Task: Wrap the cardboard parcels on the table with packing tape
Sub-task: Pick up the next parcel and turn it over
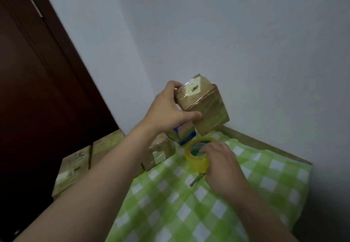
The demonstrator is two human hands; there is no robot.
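We see the left hand (170,109) holding a taped cardboard parcel (206,109) up above the green-checked surface (246,194). Its fingers curl round the parcel's far side and the thumb presses on the near face. The parcel's pale label (193,88) carries a dark mark we cannot read. The right hand (221,166) grips the yellowish tape roll (198,161), fingers over its rim. We cannot tell whether the roll touches the surface, and the green print inside its core is too blurred to read. A smaller parcel (161,152) and a blue-and-white box (184,134) stand just behind the roll.
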